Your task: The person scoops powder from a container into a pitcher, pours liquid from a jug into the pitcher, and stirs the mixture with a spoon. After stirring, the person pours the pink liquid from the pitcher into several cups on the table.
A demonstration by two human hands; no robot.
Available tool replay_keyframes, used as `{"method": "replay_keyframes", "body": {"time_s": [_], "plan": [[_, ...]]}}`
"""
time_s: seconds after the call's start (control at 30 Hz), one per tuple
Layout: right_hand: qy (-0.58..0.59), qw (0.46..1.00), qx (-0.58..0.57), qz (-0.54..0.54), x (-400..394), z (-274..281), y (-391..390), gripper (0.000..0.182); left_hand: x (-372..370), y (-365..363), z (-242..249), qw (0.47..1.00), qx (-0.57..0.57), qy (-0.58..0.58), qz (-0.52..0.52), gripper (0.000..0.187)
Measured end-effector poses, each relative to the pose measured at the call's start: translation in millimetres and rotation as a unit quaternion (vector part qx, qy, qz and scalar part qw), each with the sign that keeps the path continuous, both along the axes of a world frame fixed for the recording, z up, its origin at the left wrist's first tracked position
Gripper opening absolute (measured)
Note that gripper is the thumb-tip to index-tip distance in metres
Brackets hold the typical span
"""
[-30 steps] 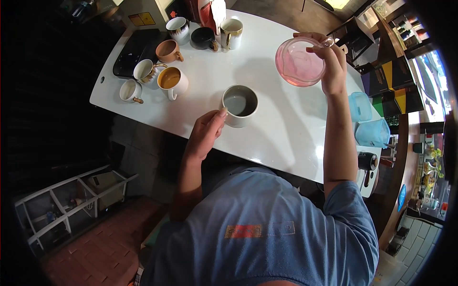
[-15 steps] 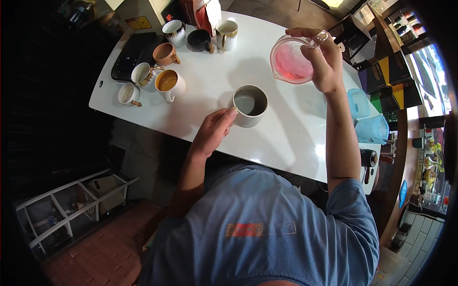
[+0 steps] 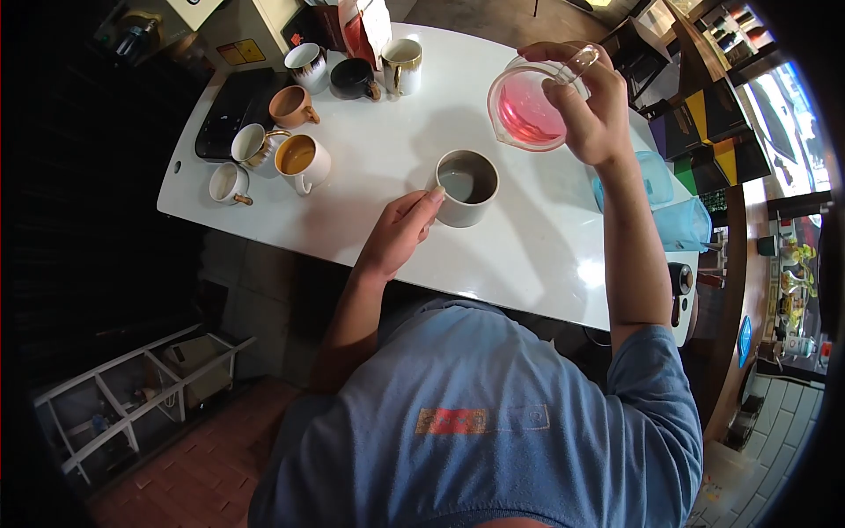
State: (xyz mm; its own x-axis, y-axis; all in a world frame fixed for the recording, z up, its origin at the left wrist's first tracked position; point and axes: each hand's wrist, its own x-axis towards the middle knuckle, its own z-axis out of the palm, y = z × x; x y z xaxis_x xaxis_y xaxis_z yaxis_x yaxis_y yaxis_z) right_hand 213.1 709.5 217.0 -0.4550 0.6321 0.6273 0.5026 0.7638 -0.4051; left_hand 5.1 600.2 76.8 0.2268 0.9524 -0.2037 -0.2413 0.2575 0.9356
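My left hand is closed at the near-left side of a grey-white mug, thumb at its rim; the mug's handle is hidden by the fingers. Inside, the mug is dark grey and stands upright near the front of the white table. Up and to the right, my right hand grips the clear handle of a glass measuring jug with a spout. Pink-red liquid lies in the jug, which is raised beyond the mug, its spout pointing back toward it.
Several cups stand at the left, among them a white mug with a yellow inside and a brown cup. A flat black device lies behind them. Light-blue containers sit at the right edge of the white table.
The jug has shifted slightly left and toward the mug, and its pink liquid has moved inside it. My left hand remains at the mug.
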Motion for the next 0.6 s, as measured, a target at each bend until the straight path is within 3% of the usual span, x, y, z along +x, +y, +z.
{"method": "replay_keyframes", "body": {"time_s": [0.6], "plan": [[-0.012, 1.000, 0.007, 0.003, -0.2, -4.5, -3.0, 0.038, 8.9, 0.2, -4.8, 1.000, 0.010, 0.005, -0.009, 0.029]]}}
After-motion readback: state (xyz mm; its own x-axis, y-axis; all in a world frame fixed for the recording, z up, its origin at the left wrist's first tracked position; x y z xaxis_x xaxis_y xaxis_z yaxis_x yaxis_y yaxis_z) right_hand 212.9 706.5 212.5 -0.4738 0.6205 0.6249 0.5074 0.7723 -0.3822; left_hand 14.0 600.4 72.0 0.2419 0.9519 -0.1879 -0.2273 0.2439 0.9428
